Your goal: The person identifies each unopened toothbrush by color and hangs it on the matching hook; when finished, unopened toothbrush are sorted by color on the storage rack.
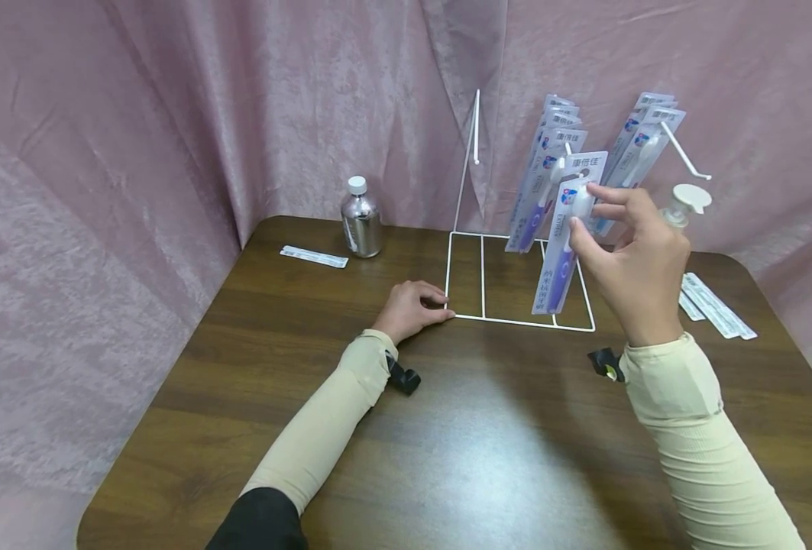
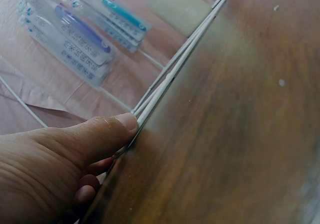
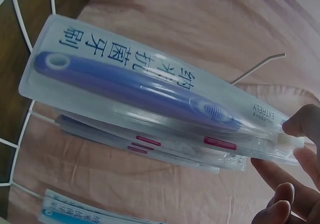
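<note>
My right hand (image 1: 635,256) pinches a blister-packed purple toothbrush (image 1: 562,263) near its head end, with thumb and fingers. The pack hangs tilted in front of a hook of the white wire display rack (image 1: 483,279); whether the hook passes through its hole I cannot tell. Behind it hang several purple toothbrush packs (image 1: 533,206). In the right wrist view the purple handle (image 3: 125,91) shows through clear plastic. My left hand (image 1: 411,309) grips the rack's front left corner; the left wrist view shows the thumb (image 2: 112,131) on the wire.
Several more toothbrush packs (image 1: 634,149), some blue in the left wrist view, hang on the right hook. The left hook (image 1: 477,126) carries none. A silver bottle (image 1: 362,221) and a flat pack (image 1: 314,257) are at left; a pump bottle (image 1: 687,200) and flat packs (image 1: 718,305) at right.
</note>
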`<control>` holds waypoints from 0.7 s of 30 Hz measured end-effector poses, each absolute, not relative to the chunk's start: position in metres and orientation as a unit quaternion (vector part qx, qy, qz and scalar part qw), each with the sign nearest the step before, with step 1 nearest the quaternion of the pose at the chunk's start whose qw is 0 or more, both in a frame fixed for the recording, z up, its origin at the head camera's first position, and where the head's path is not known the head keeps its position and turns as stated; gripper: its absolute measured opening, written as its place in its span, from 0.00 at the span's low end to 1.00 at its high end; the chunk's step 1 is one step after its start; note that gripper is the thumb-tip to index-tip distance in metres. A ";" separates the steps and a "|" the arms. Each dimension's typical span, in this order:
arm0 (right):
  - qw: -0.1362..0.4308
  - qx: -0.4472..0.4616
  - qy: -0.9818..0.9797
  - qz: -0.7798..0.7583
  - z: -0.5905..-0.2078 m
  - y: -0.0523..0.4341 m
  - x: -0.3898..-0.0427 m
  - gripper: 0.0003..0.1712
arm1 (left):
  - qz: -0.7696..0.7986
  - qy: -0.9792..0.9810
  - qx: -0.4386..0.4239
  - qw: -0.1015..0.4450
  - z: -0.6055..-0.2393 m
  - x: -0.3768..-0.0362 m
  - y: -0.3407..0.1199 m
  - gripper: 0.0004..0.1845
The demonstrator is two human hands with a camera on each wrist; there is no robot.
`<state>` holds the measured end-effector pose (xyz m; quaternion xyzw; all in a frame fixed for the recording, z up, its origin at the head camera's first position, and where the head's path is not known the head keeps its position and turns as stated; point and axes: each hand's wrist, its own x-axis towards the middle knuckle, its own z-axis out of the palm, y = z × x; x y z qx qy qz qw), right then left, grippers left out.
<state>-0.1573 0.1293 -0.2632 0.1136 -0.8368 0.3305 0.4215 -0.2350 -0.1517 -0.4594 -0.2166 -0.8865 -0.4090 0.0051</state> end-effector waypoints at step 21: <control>0.382 0.063 -0.853 0.350 -0.276 0.125 -0.193 0.22 | -0.408 -0.889 -0.210 0.002 -0.456 -0.234 -0.152 0.14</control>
